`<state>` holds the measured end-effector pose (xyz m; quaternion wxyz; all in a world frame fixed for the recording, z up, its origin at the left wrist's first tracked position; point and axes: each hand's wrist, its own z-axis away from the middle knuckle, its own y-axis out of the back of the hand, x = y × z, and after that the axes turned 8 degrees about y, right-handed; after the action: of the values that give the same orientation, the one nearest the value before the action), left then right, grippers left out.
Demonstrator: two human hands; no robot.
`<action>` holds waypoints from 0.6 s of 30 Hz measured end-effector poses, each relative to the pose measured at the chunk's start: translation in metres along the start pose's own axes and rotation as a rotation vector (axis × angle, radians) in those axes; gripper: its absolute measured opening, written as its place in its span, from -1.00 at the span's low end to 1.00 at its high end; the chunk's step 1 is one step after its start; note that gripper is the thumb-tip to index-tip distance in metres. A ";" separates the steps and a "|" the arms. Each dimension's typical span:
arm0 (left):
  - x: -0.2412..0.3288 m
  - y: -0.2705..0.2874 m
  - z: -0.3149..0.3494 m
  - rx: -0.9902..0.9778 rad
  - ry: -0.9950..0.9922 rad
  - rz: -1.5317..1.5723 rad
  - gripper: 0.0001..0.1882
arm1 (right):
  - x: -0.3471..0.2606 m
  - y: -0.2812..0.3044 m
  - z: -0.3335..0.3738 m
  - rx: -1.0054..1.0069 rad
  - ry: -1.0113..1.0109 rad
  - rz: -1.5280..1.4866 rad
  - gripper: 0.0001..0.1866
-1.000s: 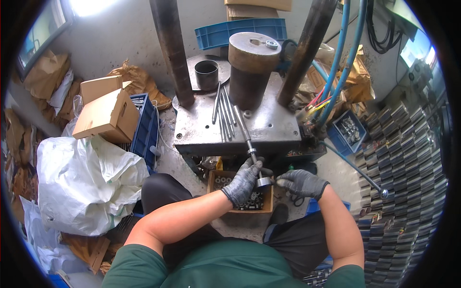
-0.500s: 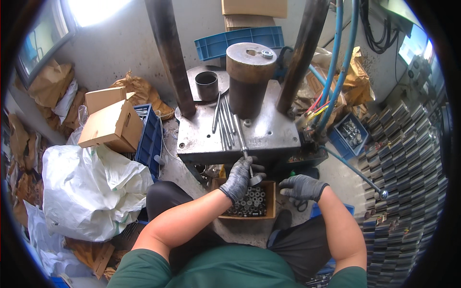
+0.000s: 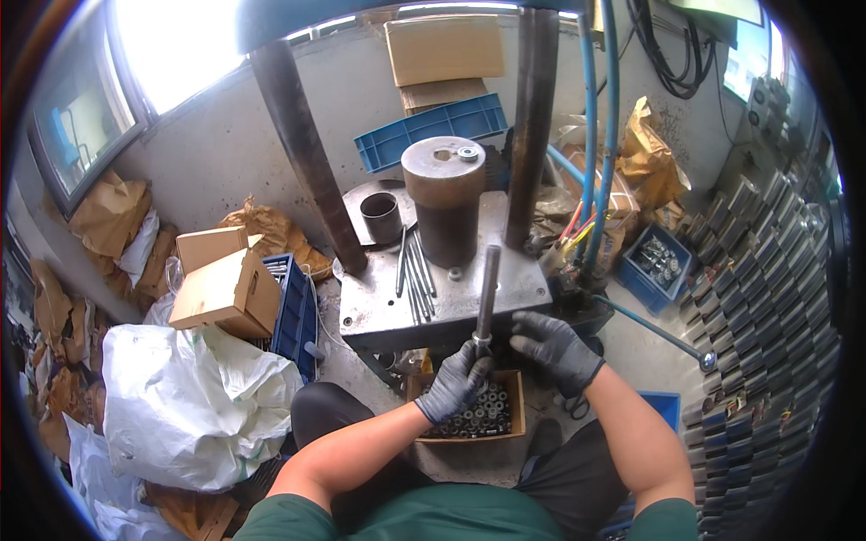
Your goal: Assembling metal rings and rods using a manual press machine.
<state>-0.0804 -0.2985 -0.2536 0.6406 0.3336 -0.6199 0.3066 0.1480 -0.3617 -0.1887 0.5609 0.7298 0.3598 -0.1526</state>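
My left hand (image 3: 454, 386), in a grey work glove, is closed around the lower part of a metal shaft (image 3: 488, 293). The shaft points up and slightly away from me, and a ring-like collar shows just above my fingers. Its lower end is hidden by the hand. To the right, my gloved right hand (image 3: 561, 350) is held apart from the shaft, its fingers spread and nothing visible in them. Below the left hand stands a cardboard box (image 3: 516, 417) full of small metal rings. Several thin metal rods (image 3: 416, 279) lie on the press's steel table (image 3: 374, 311).
A thick steel cylinder (image 3: 442, 212) stands on the table with a bearing (image 3: 467, 154) on top, beside a short tube (image 3: 381, 219). Two press columns (image 3: 307, 162) flank it. Stacked metal parts (image 3: 758, 361) fill the right; a white sack (image 3: 194, 388) lies left. A lever (image 3: 663, 334) juts out right.
My left hand has tipped the shaft up from its slanting position, so its free end now rises in front of the table. My right hand has moved up and closer to it. The view has tilted upward.
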 end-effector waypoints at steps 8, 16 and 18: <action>0.014 -0.013 0.016 -0.321 0.040 -0.025 -0.21 | -0.042 0.014 -0.025 0.046 -0.395 -0.854 -0.62; 0.016 -0.009 0.016 -0.293 0.211 0.179 -0.22 | -0.059 0.003 -0.018 0.095 -0.342 -0.788 -0.66; 0.004 -0.009 0.015 -0.286 0.200 0.230 -0.23 | -0.053 0.000 -0.020 0.097 -0.351 -0.652 -0.69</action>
<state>-0.0817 -0.3155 -0.2497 0.7004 0.1342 -0.6246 0.3183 0.1076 -0.3620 -0.1495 0.5007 0.5653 0.4641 -0.4629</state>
